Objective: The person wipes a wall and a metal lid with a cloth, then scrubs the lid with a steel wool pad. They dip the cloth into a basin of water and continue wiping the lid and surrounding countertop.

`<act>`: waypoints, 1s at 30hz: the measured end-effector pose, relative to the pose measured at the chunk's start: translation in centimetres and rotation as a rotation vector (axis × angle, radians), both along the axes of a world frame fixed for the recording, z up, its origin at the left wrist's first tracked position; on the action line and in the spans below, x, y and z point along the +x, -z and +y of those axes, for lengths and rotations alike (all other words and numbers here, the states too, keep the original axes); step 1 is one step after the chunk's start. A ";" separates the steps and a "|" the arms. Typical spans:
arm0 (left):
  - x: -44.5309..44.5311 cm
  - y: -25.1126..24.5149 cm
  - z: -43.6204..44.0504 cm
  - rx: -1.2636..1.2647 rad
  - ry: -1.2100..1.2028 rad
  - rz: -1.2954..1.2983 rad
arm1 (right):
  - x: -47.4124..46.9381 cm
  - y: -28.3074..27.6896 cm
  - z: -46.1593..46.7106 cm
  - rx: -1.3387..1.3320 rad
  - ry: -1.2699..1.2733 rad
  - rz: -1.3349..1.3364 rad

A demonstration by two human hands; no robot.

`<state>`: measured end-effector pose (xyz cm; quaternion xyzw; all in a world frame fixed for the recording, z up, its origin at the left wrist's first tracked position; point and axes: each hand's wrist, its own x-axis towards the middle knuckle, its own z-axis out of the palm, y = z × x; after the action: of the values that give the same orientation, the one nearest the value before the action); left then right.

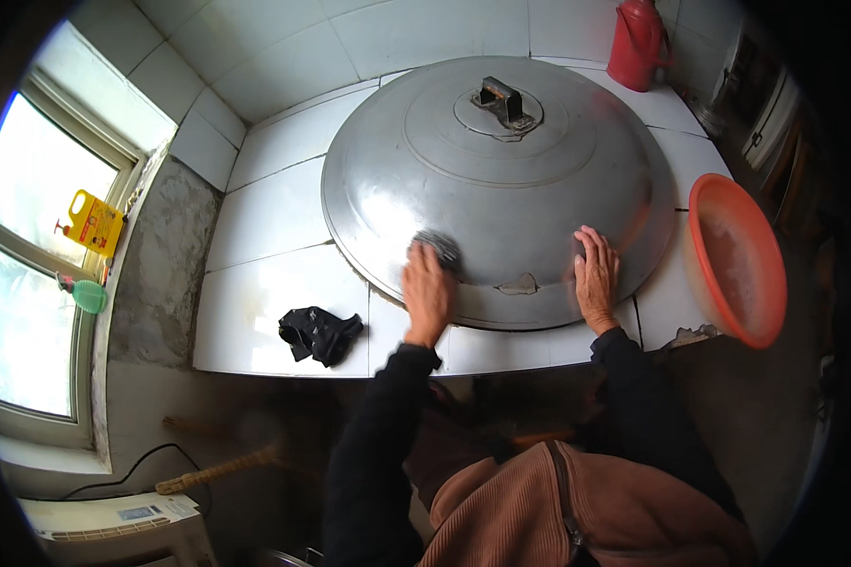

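Note:
A large domed metal lid (376, 177), grey and shiny, lies on the white-tiled counter. Its dark handle (503, 99) stands on a round plate at the top. My left hand (427, 294) presses a steel wool scrubber (440, 248) against the lid's near left slope; the fingers look blurred and cover part of the scrubber. On the near right slope, my right hand (597, 280) rests flat with nothing in it. Between the hands, close to the rim, sits a rough grey patch (519, 285) on the metal.
An orange plastic basin (741, 262) holding cloudy liquid stands tilted at the counter's right edge. A crumpled black cloth or bag (320, 335) lies front left. A red thermos flask (636, 46) is at the back right. A yellow jug (93, 222) and green bottle (89, 296) stand by the window.

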<state>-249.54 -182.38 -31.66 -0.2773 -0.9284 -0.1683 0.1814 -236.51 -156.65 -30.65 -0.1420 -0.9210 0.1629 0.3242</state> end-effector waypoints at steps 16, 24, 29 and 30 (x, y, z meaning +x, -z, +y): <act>-0.4 0.0 -1.8 0.004 0.093 -0.170 | 0.2 0.0 0.0 -0.022 -0.002 -0.015; -9.6 -1.1 -4.3 0.078 -0.124 -0.298 | 0.2 -0.2 -0.1 0.013 0.013 -0.012; -1.4 -1.2 -1.5 0.068 0.156 -0.181 | 0.1 -0.4 -0.1 -0.013 0.004 0.020; 0.2 -1.1 -0.8 -0.023 0.206 -0.188 | 0.1 -0.4 -0.1 -0.012 0.005 0.013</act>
<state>-249.35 -183.16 -30.59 -0.3561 -0.9098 -0.2005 0.0721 -236.43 -156.75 -30.26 -0.1451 -0.9175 0.1685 0.3298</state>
